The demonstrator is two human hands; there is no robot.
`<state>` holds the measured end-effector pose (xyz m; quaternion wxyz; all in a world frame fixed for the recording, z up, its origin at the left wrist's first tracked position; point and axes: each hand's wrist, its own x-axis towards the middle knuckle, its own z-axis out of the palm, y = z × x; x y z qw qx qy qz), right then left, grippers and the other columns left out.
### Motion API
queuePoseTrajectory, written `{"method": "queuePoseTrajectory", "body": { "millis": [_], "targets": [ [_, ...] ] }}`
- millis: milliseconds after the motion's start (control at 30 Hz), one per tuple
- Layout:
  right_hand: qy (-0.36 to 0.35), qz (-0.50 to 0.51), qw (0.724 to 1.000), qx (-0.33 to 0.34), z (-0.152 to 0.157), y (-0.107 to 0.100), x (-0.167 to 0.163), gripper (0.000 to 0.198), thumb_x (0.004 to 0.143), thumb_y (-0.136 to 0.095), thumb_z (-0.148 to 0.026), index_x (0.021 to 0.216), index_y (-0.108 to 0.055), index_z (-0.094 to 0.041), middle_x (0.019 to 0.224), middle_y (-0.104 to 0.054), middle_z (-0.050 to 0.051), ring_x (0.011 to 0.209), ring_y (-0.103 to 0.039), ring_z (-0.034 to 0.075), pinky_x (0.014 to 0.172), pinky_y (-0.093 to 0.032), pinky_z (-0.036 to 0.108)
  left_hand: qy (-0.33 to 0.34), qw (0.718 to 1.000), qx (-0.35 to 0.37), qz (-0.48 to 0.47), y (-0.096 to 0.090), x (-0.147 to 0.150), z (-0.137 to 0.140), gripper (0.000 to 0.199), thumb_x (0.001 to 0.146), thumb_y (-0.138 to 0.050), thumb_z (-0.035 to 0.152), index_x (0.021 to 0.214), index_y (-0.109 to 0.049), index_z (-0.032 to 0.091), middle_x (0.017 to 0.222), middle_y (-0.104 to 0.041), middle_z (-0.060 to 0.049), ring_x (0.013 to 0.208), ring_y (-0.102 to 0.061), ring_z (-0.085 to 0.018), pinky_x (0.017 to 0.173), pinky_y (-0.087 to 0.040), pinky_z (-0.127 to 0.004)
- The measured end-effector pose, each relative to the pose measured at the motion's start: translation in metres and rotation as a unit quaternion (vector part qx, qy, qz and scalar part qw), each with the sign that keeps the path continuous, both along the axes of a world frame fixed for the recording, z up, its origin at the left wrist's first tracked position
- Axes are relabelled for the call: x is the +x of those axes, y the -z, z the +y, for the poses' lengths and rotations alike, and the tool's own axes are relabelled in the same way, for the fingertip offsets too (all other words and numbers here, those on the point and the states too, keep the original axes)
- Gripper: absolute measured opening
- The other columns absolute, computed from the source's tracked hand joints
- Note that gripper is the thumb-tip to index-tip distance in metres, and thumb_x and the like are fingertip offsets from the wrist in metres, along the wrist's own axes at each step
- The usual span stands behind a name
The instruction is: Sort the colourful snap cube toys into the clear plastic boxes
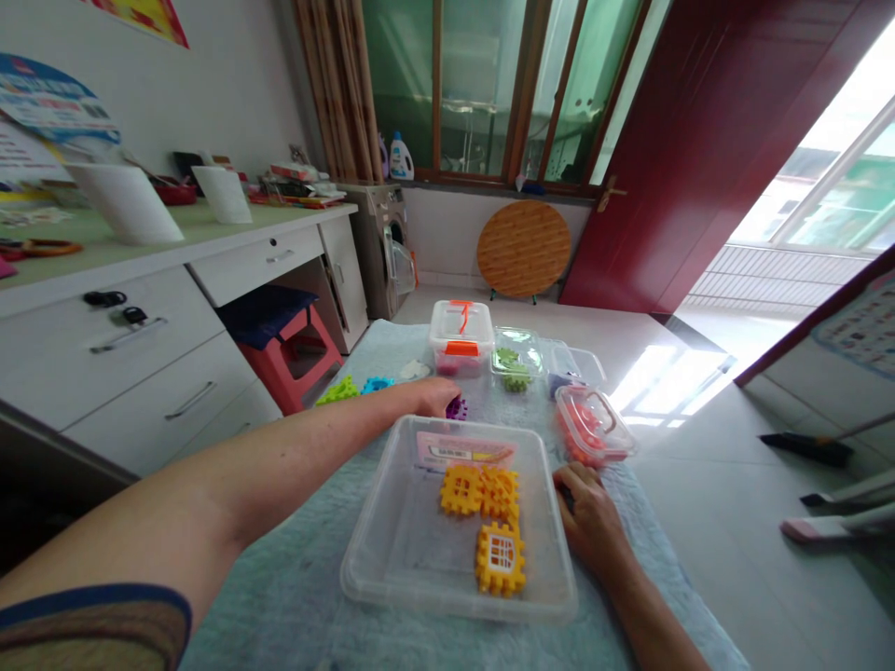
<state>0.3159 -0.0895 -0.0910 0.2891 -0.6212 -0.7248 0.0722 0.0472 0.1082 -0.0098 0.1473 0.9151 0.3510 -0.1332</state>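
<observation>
My left hand (437,397) reaches past the far rim of a large clear plastic box, its fingers closed on a purple building block (457,408). Inside the large box (392,559) lie several yellow building blocks (501,559), some with white window inserts. My right hand (587,508) rests with curled fingers against the box's right side; a dark spot shows under the fingers, and what they hold, if anything, is hidden. Just beyond it sits a lidded clear box of red pieces (594,424). Green blocks (337,391) and a blue block (378,384) lie left of my left hand.
Along the cloth's far edge stand a clear box with orange latches (461,335), a clear container with green blocks (516,363) and another with dark purple pieces (574,365). A red stool (286,359) and a white desk (160,349) are at left, a broom (804,449) at right.
</observation>
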Motion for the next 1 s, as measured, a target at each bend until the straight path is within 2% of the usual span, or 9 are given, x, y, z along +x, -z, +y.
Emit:
{"method": "queuePoseTrajectory", "body": {
  "millis": [200,333,467,633,733,833,900,1000],
  "targets": [
    [0.0,-0.001,1.0,0.0,0.0,0.0,0.001,0.011,0.084,-0.05,-0.015,0.079,-0.057,-0.021,0.082,-0.059,0.005,0.083,-0.055,0.022,0.078,-0.044,0.033,0.013,1.0,0.015,0.002,0.0,0.002,0.001,0.042,0.062,-0.073,0.041,0.092,-0.07,0.013,0.09,-0.07,-0.009,0.072,-0.061,-0.021,0.061,-0.043,-0.028],
    [-0.001,-0.001,1.0,-0.002,0.0,0.0,0.0,0.01,0.084,-0.049,-0.015,0.079,-0.057,-0.021,0.082,-0.059,0.005,0.084,-0.055,0.022,0.079,-0.044,0.033,-0.003,0.999,0.04,-0.017,-0.012,0.004,0.0,0.044,0.06,-0.075,0.038,0.095,-0.069,0.013,0.094,-0.07,-0.009,0.076,-0.062,-0.021,0.066,-0.045,-0.027],
    [-0.001,-0.001,1.0,0.001,0.001,0.001,0.001,0.011,0.083,-0.049,-0.015,0.08,-0.057,-0.021,0.082,-0.06,0.005,0.084,-0.055,0.022,0.079,-0.043,0.033,-0.026,0.996,0.075,-0.05,-0.042,0.002,0.004,0.036,0.061,-0.072,0.03,0.093,-0.067,0.014,0.088,-0.069,-0.006,0.073,-0.06,-0.018,0.064,-0.042,-0.025],
    [-0.008,0.0,1.0,0.004,0.001,0.002,0.003,0.01,0.084,-0.049,-0.017,0.079,-0.057,-0.021,0.081,-0.06,0.005,0.083,-0.055,0.021,0.079,-0.044,0.033,-0.023,0.991,0.101,-0.08,-0.098,-0.008,-0.001,0.035,0.061,-0.071,0.032,0.091,-0.064,0.013,0.082,-0.066,-0.003,0.069,-0.056,-0.015,0.062,-0.039,-0.025],
    [-0.014,0.002,1.0,0.011,0.002,0.002,0.004,0.011,0.083,-0.048,-0.018,0.079,-0.058,-0.021,0.081,-0.061,0.005,0.083,-0.056,0.021,0.079,-0.044,0.033,0.005,0.992,0.088,-0.089,-0.129,-0.015,-0.027,0.035,0.062,-0.072,0.031,0.091,-0.063,0.013,0.083,-0.063,-0.002,0.072,-0.055,-0.014,0.065,-0.038,-0.025],
    [-0.017,0.003,1.0,0.013,0.002,0.002,0.005,0.011,0.082,-0.049,-0.018,0.079,-0.059,-0.021,0.081,-0.061,0.005,0.083,-0.057,0.021,0.08,-0.044,0.033,0.023,0.996,0.021,-0.079,-0.143,-0.016,-0.071,0.038,0.063,-0.073,0.032,0.096,-0.063,0.015,0.087,-0.062,-0.001,0.078,-0.056,-0.015,0.07,-0.039,-0.026],
    [-0.016,0.004,1.0,0.015,0.003,0.002,0.005,0.011,0.081,-0.049,-0.019,0.078,-0.059,-0.021,0.08,-0.062,0.005,0.083,-0.057,0.021,0.08,-0.044,0.033,0.038,0.998,-0.021,-0.05,-0.14,-0.015,-0.101,0.036,0.062,-0.073,0.03,0.095,-0.064,0.018,0.089,-0.063,-0.001,0.082,-0.057,-0.017,0.073,-0.04,-0.027],
    [-0.015,0.004,1.0,0.02,0.003,0.002,0.006,0.011,0.079,-0.049,-0.019,0.077,-0.06,-0.021,0.079,-0.062,0.005,0.081,-0.057,0.021,0.079,-0.045,0.033,0.079,0.996,-0.045,-0.014,-0.121,-0.011,-0.136,0.041,0.059,-0.074,0.029,0.097,-0.064,0.02,0.099,-0.065,-0.003,0.085,-0.058,-0.019,0.075,-0.044,-0.028]
  ]
}}
